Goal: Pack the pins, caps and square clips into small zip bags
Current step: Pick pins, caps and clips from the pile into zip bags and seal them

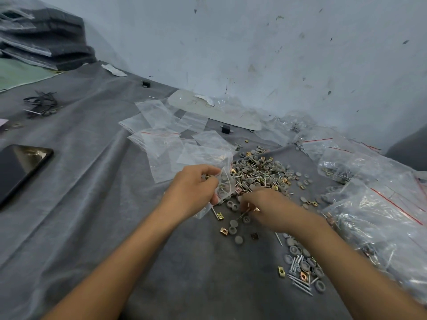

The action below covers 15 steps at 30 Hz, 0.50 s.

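A heap of grey round caps, thin metal pins and gold square clips (261,172) lies on the grey cloth. My left hand (194,188) grips a small clear zip bag (225,185) that holds some caps, at the near left edge of the heap. My right hand (265,206) is beside it, its fingers pinched on a gold square clip and what looks like a pin. Loose caps and clips (233,229) lie just below both hands. A smaller cluster of caps, pins and clips (302,271) sits near my right forearm.
Empty zip bags (161,135) are spread behind the heap. Filled bags (379,204) pile up at the right. A black phone (20,167) lies at the left, with black ties (41,105) and stacked dark sheets (44,38) beyond. A wall (254,54) stands close behind.
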Each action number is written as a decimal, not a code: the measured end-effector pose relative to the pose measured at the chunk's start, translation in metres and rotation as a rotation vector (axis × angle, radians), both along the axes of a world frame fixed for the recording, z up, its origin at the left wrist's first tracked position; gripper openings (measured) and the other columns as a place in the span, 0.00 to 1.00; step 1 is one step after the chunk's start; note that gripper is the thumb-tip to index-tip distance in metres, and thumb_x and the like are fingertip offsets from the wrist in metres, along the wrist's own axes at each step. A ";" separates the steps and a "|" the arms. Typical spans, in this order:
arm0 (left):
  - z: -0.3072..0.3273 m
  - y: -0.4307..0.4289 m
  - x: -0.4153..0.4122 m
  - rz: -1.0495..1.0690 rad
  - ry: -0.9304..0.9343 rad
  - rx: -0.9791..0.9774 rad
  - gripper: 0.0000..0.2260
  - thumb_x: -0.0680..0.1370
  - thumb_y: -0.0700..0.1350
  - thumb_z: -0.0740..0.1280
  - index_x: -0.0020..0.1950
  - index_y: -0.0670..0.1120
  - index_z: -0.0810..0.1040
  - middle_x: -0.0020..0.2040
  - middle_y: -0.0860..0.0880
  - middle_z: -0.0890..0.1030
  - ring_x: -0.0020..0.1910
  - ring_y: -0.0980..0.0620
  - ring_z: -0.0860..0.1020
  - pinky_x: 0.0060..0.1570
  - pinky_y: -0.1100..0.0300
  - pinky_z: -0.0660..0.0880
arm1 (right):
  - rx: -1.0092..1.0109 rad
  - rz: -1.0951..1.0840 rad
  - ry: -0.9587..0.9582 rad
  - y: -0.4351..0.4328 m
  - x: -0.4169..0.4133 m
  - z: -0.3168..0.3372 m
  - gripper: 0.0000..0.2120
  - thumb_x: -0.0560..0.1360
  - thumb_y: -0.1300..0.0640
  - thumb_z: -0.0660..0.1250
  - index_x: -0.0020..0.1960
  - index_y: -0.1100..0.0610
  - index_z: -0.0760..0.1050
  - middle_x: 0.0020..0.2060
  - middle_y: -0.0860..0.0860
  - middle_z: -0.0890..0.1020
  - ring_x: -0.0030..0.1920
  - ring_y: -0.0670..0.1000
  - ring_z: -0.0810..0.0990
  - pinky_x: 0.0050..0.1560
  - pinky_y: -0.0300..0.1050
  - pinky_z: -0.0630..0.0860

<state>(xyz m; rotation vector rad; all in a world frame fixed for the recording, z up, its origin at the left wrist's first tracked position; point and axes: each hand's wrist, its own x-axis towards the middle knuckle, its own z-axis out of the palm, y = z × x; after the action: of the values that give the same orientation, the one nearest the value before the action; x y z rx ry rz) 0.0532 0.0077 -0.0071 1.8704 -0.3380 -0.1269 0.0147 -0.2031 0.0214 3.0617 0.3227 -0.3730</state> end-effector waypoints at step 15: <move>0.001 0.002 -0.004 -0.014 0.016 0.015 0.16 0.79 0.44 0.63 0.65 0.56 0.78 0.31 0.52 0.84 0.31 0.50 0.73 0.34 0.54 0.73 | -0.189 0.070 0.003 -0.013 -0.015 -0.015 0.11 0.85 0.52 0.56 0.61 0.57 0.69 0.57 0.54 0.73 0.56 0.54 0.71 0.58 0.46 0.65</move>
<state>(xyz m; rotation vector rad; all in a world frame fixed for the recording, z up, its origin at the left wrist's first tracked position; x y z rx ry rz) 0.0490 0.0093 -0.0065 1.8808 -0.3406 -0.1538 0.0001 -0.2157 0.0066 2.8574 0.3706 -0.3816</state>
